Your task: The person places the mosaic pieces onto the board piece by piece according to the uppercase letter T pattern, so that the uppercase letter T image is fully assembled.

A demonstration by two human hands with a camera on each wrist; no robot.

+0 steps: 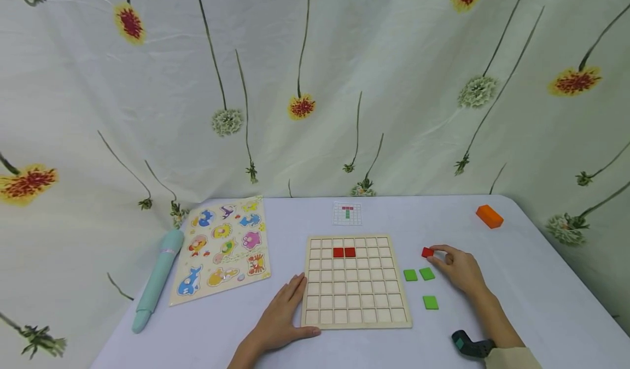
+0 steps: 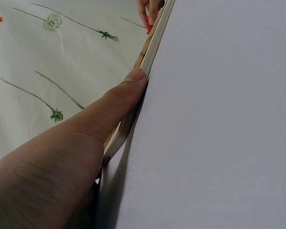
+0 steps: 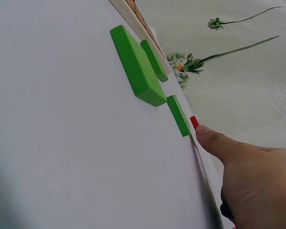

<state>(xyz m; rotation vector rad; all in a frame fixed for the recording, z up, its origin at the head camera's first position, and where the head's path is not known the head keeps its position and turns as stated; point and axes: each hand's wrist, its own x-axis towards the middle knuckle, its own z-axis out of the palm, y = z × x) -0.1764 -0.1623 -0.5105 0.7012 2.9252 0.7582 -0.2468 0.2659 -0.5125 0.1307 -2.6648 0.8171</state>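
In the head view a wooden grid board (image 1: pixel 361 326) lies on the white table, with two red square tiles (image 1: pixel 344 252) side by side in its second row. At the board's near left corner, my left hand (image 1: pixel 278 315) touches the left edge with extended fingers, and its thumb (image 2: pixel 128 86) lies against the near edge. To the right of the board, my right hand (image 1: pixel 461 271) pinches a red square tile (image 1: pixel 427 252) between thumb and fingertips. Three green square tiles (image 1: pixel 410 275) lie on the table between the board and the right forearm.
Behind the board is a small card (image 1: pixel 347 214) printed with a red and green T on a grid. An animal picture board (image 1: pixel 231 238) and a teal stick-shaped thing (image 1: pixel 158 281) lie at left. An orange block (image 1: pixel 489 216) sits at the far right.
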